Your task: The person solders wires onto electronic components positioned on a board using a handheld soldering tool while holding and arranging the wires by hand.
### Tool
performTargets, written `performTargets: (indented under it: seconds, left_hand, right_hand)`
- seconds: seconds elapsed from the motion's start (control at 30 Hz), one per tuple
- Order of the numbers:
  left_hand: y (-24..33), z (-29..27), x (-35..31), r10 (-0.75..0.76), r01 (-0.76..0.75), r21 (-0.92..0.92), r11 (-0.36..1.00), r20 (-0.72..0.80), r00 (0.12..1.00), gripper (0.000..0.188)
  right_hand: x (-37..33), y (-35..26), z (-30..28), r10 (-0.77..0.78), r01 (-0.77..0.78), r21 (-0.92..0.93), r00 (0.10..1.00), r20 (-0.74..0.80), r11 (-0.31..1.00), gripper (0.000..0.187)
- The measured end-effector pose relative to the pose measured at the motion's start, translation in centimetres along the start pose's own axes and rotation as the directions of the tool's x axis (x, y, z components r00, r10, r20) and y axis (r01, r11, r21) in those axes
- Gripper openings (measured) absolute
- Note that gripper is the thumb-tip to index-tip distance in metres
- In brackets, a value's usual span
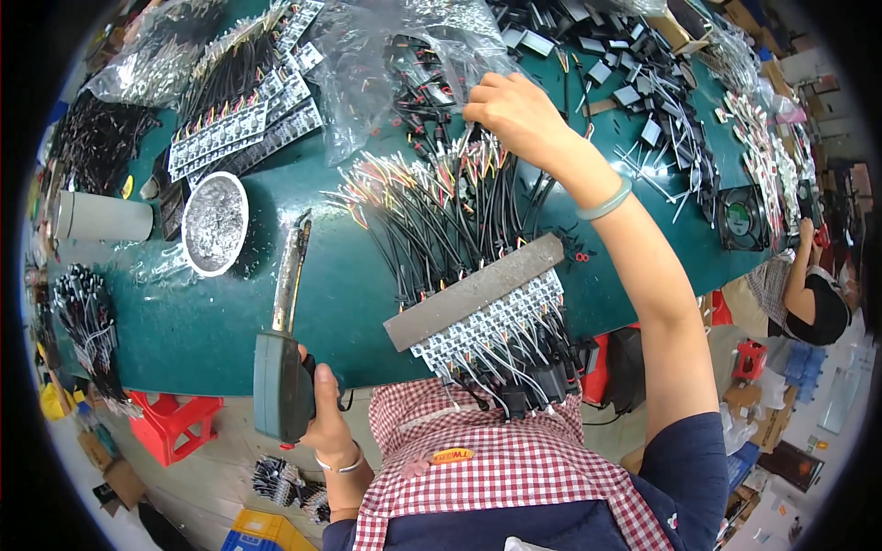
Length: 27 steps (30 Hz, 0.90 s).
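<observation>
Status: judged part-way. On the near side of the board strip [496, 321], white leads [514, 367] are being carried down to black housings, so that side is being read as wired. On the far side, black cables [441, 230] are being held in a fan under the grey bar [478, 289], bare coloured ends pointing away. Joints there are being hidden by the bar; soldered or not cannot be told, so that side is being counted as left.

Strip location: being supported near the close edge of the counter [184, 340], centre, right of the iron.

Grips: the left hand [329, 418] is being kept wrapped around the handle of the soldering iron [283, 390], tip being held off the strip. The right hand [514, 115] is being held over the far cable ends, fingers curled; whether anything is being pinched cannot be told.

Count: one iron, one strip being worked, one bar, one white bowl [217, 273], one grey cylinder [104, 217], one fan [740, 219]. At upper left, at least two board panels [220, 138] are being seen overlapped. Cables, leads and housings are being left uncounted: too tangled.
</observation>
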<state>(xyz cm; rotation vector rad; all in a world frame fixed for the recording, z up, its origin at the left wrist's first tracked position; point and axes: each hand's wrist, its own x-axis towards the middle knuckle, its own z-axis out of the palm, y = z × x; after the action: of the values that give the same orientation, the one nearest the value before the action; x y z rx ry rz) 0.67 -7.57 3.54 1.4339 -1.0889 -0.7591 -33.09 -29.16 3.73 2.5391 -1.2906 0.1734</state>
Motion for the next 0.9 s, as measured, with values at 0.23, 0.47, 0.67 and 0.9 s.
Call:
performTargets:
  seconds: [0.23, 0.47, 0.67, 0.9]
  left_hand:
    - [1.2, 1.1, 0.3, -0.095, 0.093, -0.029, 0.995, -0.070, 0.993, 0.035]
    - [2.2, 2.6, -0.6, -0.094, 0.135, -0.159, 0.978, 0.240, 0.966, 0.047]
    - [3.6, 3.1, -2.3, -0.068, 0.141, -0.195, 0.971, 0.339, 0.938, 0.046]
    - [5.9, 6.1, -2.2, -0.139, 0.291, -0.322, 0.901, 0.421, 0.896, 0.045]
  right_hand:
    - [-3.1, -1.6, -5.6, 0.287, -0.310, -0.098, 0.937, -0.200, 0.946, 0.007]
    - [-9.6, -8.0, -9.6, 0.712, -0.715, 0.031, 0.691, -0.127, 0.699, 0.005]
    - [-14.7, -8.7, -8.2, 0.859, -0.846, 0.149, 0.499, -0.118, 0.512, 0.007]
    - [-14.3, -18.3, -12.4, 0.773, -0.340, 0.889, 0.634, -0.025, 0.308, 0.017]
